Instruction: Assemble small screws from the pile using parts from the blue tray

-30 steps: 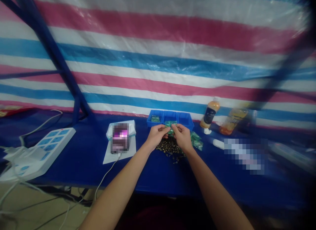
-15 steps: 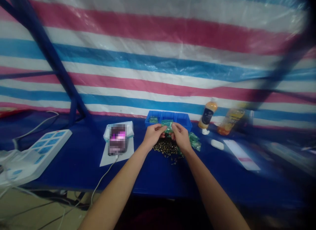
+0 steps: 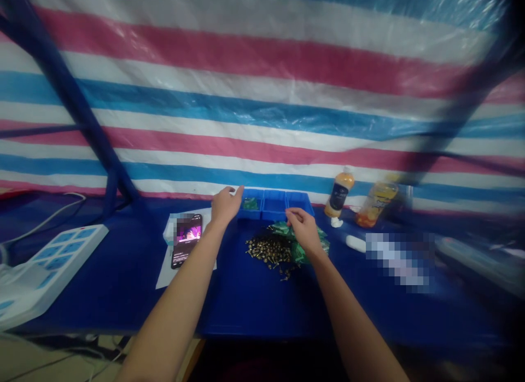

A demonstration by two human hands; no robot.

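Note:
My left hand (image 3: 226, 206) is at the left end of a blue three-compartment bin (image 3: 274, 213), thumb apart from the fingers and nothing visible in it. Beside it, in the bin's left compartment, lies a green packet (image 3: 250, 203). My right hand (image 3: 304, 227) hovers over a pile of green plastic packets (image 3: 301, 252), its thumb and fingertips pressed together; whatever they may hold is too small to make out. Left of those packets, small brass-coloured metal pieces (image 3: 267, 249) are heaped on the blue table, with several strays in front.
A lit phone (image 3: 187, 241) rests on white paper (image 3: 164, 273) at left, near a large power strip (image 3: 68, 270). Two drink bottles, one dark-labelled (image 3: 339, 195) and one yellow-labelled (image 3: 376, 204), stand at right. A white case (image 3: 356, 243) lies before them. Striped sheeting (image 3: 262, 108) hangs behind.
Both hands held a green packet together in front of the bin; now they are apart. My left hand has moved left to the bin's end, and my right hand stays over the packets.

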